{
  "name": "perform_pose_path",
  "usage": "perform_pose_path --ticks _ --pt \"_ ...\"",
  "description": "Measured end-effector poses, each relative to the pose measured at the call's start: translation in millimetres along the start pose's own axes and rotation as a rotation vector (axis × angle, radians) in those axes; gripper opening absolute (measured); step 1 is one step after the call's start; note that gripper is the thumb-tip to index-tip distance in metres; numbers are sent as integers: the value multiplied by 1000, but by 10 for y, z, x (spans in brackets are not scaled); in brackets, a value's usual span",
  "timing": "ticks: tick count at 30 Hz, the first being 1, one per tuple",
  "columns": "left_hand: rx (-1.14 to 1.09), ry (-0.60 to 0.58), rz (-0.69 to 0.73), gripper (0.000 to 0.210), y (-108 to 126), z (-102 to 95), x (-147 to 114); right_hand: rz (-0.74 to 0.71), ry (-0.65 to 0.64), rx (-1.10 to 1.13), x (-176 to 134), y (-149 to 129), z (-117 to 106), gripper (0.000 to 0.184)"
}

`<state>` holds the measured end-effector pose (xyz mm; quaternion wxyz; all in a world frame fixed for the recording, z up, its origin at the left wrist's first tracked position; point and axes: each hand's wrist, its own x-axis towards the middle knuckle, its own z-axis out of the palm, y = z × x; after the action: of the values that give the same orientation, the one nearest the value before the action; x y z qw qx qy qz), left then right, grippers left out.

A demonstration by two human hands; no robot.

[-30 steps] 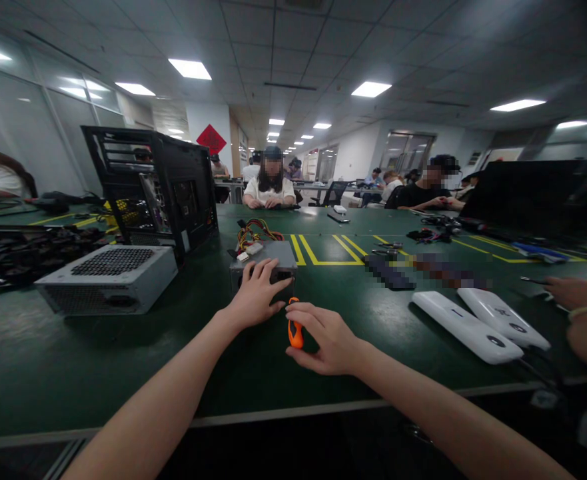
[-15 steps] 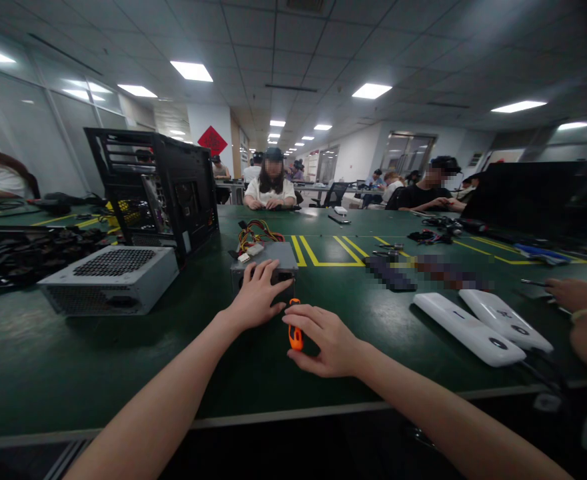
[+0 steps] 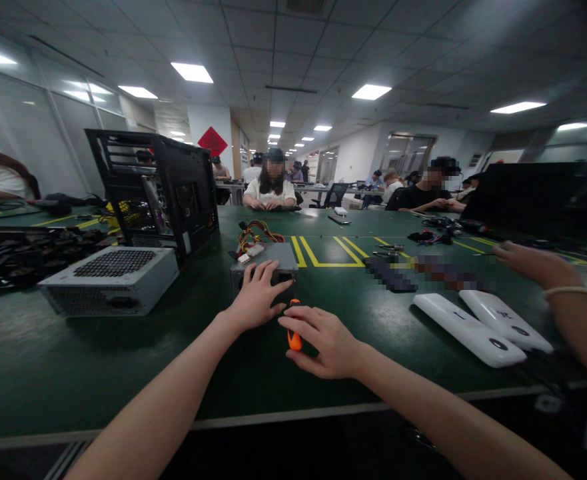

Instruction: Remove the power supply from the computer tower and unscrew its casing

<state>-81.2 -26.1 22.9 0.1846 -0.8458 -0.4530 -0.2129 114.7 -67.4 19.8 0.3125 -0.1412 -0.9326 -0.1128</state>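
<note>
A grey computer power supply [image 3: 287, 255] lies in front of me, with a bundle of colored cables and white connectors [image 3: 253, 252] at its far left. My left hand [image 3: 258, 293] rests on its near side, fingers spread over the top edge and the face toward me. Close beside it, my right hand [image 3: 323, 337] grips a screwdriver [image 3: 295, 339] by its orange and black handle between thumb and fingers. The handle points toward the power supply's near face; the shaft and tip are hidden.
Left stand a second power supply [image 3: 108, 280] and a black computer case [image 3: 173, 193]. Two white devices [image 3: 468, 330] lie right, near another person's arm [image 3: 548, 273]. Tools [image 3: 388, 252] sit beyond a pixelated dark item [image 3: 390, 273]. A person [image 3: 270, 190] sits opposite.
My right hand and the screwdriver have shifted and turned slightly; my left hand has stayed on the power supply. The other person's hand at right has moved up and left.
</note>
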Motion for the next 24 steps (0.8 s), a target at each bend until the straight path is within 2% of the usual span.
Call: perform_pose_path --ticks 3,8,14,21,24 --pt "-4 4 5 47 -7 4 -2 -18 24 -42 1 5 23 34" --pt "1 1 11 48 -14 14 -3 39 116 9 -12 26 40 34" --pt "-1 4 2 47 -8 11 -2 -3 0 -14 2 -4 -2 38" --pt "0 -4 6 47 -11 11 -7 29 102 23 -25 34 59 36" --pt "-6 0 5 47 -8 11 -8 22 51 25 -6 19 22 36"
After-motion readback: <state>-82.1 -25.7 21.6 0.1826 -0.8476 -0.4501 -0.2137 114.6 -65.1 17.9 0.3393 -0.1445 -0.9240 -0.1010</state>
